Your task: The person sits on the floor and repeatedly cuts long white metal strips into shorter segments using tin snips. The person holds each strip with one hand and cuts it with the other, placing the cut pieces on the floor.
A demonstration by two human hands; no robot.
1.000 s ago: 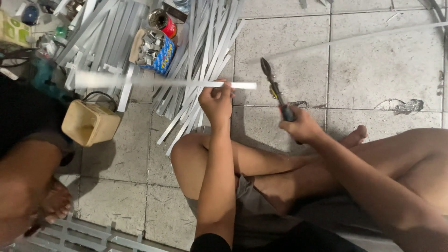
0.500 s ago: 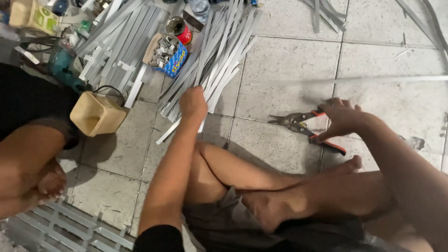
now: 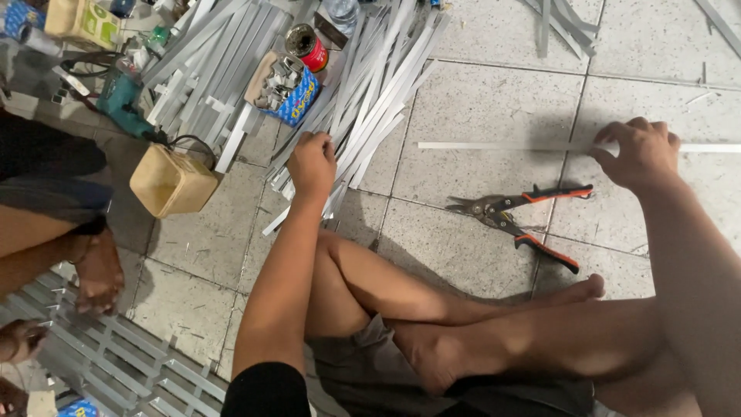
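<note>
I sit cross-legged on a tiled floor. My left hand [image 3: 310, 161] reaches into a pile of long metal strips [image 3: 378, 93] and its fingers rest closed among them; whether it grips one I cannot tell. My right hand [image 3: 634, 152] presses on a single long metal strip [image 3: 502, 146] lying flat on the tiles at the right. Tin snips [image 3: 515, 215] with red and black handles lie on the floor between my hands, with no hand on them.
A small tan box [image 3: 171, 182] stands left of my arm. Behind it lie a teal power drill [image 3: 120, 99], a blue box of metal clips [image 3: 284, 83] and a red can [image 3: 306, 45]. Another person's legs [image 3: 54, 232] are at the left, above a metal grille [image 3: 116, 359].
My right hand has let go of the snips, which now lie on the floor, and moved right onto a single strip. My left hand has gone to the pile of strips.
</note>
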